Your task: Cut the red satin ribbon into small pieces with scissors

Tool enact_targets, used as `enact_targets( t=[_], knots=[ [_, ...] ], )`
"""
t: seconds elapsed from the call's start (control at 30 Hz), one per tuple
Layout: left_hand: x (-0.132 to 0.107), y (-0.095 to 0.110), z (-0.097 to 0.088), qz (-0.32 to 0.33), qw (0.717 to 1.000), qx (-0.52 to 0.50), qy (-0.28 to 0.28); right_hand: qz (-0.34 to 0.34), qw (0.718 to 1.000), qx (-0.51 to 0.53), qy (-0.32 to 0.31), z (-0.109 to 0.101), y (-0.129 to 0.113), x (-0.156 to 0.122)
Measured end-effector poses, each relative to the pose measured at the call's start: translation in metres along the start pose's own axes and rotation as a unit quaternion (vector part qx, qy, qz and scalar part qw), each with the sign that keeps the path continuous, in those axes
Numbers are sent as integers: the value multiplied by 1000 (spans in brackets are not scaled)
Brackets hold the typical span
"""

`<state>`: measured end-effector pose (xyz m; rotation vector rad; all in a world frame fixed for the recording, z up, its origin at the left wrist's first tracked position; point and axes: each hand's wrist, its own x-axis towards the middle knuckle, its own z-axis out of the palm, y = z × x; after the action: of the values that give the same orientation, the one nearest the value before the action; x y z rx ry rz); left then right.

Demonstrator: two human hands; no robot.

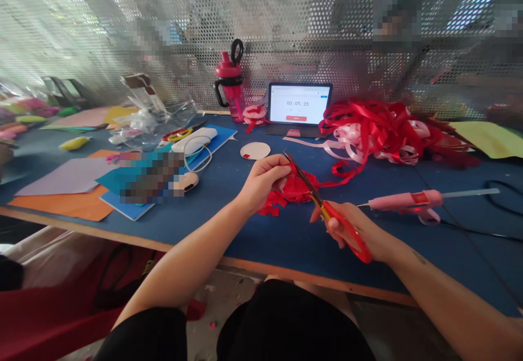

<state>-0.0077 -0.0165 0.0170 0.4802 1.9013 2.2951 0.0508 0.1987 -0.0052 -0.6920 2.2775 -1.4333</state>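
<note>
My left hand (263,182) grips a gathered red ribbon piece (296,189), whose far side is partly hidden by the scissors. My right hand (347,229) holds red-handled scissors (322,211), and their metal blades reach across the ribbon towards my left fingers. Small red ribbon snippets (269,209) lie on the blue tabletop (281,236) under the ribbon piece. A loose red strand runs from the piece to a large heap of red and pale pink ribbons (379,132) farther back. A pink hot glue gun (404,200) lies to the right of my right hand.
A tablet (299,104) showing a timer stands at the back, next to a pink water bottle (229,86) and a small ribbon rosette (254,115). A white paper circle (255,151) lies nearer. Coloured paper sheets (69,178) cover the left; perforated metal screen (261,12) stands behind.
</note>
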Motion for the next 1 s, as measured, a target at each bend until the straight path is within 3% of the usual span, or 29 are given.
enact_targets(
  t=[0.23, 0.47, 0.67, 1.0],
  knots=[
    [-1, 1, 1, 2, 1000, -8, -10, 37, 995, 95, 12, 7, -1, 2],
    [2, -1, 0, 45, 998, -19, 29, 4, 999, -32, 43, 0, 1, -1],
    [6, -3, -2, 24, 997, -78, -1, -10, 990, -132, 55, -1, 3, -1],
    [6, -8, -1, 71, 996, 28, 52, -21, 986, -159, 55, -1, 1, 1]
  ],
)
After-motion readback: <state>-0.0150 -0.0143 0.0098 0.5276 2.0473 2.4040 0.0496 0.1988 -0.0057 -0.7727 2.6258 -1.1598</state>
